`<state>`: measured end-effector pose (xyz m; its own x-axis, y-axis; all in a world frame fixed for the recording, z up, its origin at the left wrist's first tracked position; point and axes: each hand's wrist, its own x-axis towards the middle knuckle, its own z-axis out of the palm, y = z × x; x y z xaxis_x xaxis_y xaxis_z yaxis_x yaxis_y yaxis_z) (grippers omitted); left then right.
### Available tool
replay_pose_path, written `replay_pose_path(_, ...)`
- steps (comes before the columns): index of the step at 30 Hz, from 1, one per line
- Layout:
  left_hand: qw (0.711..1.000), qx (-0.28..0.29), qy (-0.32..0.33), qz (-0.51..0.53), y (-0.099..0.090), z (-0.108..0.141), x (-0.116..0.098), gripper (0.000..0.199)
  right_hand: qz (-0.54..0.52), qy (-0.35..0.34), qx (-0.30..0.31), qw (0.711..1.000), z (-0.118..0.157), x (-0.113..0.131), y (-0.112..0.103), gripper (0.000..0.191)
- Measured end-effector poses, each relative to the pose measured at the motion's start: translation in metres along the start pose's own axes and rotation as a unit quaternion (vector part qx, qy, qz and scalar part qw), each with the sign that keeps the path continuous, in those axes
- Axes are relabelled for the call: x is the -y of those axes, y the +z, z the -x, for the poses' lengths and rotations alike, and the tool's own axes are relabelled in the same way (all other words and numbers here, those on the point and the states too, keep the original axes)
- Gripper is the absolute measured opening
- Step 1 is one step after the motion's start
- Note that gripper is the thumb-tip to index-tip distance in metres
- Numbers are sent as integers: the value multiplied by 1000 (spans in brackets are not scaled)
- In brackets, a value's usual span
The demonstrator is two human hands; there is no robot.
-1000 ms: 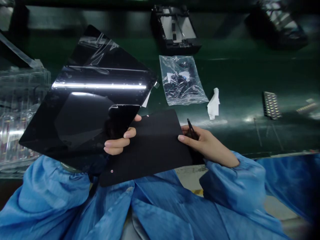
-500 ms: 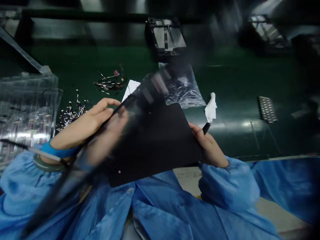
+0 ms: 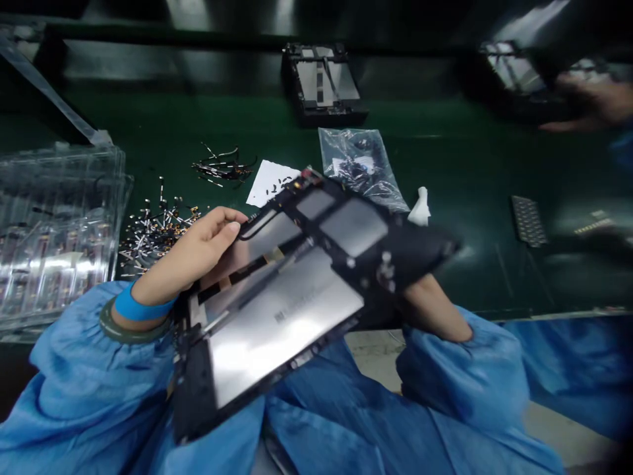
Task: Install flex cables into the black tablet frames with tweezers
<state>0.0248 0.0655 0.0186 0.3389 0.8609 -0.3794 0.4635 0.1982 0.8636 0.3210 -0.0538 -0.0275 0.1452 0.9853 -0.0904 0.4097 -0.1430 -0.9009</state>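
An opened tablet [image 3: 287,323] is tilted in front of my chest, its inner side facing me with silver battery panels, black tape strips and a small circuit board. My left hand [image 3: 212,241] grips its upper left edge, thumb on top. My right hand [image 3: 430,307] is behind the tablet's right end; only the wrist and back of the hand show, and the fingers are hidden. Above that wrist a dark, blurred corner [image 3: 435,247] sticks out to the right. Small flex cables [image 3: 153,231] lie in a heap beyond my left forearm.
Clear plastic trays [image 3: 59,231] are stacked at left. Further in are more cables [image 3: 227,168], white paper [image 3: 270,181] with small black pieces, a clear bag [image 3: 361,161] and crumpled tissue [image 3: 420,208]. Another opened tablet [image 3: 326,86] sits at the back. A co-worker's hand [image 3: 593,99] is upper right.
The blurred tablet has turned to show its inner side and now covers the black flat panel my right hand was holding. My right fingers have gone out of sight. A co-worker's hand has appeared.
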Motion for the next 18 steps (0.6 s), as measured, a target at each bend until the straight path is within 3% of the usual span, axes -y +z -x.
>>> replay_pose_path(2, 988, 46, -64, 130, 1, -8, 0, 33, -55, 43, 66, 995, -2, 6, 2, 69)
replay_pose_path(4, 964, 135, -134, 184, 3, -18, -2, 30, -128, 102, 117, 980, -2, 11, 5, 75)
replay_pose_path(7, 890, 306, -264, 209, 8, -29, -7, 30, -192, 154, 125, 961, -1, 16, 8, 75)
replay_pose_path(9, 853, 358, -298, 234, 8, -30, -3, 31, -198, 164, 120, 959, 0, 16, 9, 72)
replay_pose_path(15, 944, 168, -127, 255, -8, -34, 54, 36, -202, 177, 122, 955, 0, 13, 9, 74)
replay_pose_path(18, 949, 177, -97, 240, -6, -46, 65, 31, -199, 179, 126, 955, -1, 13, 10, 75)
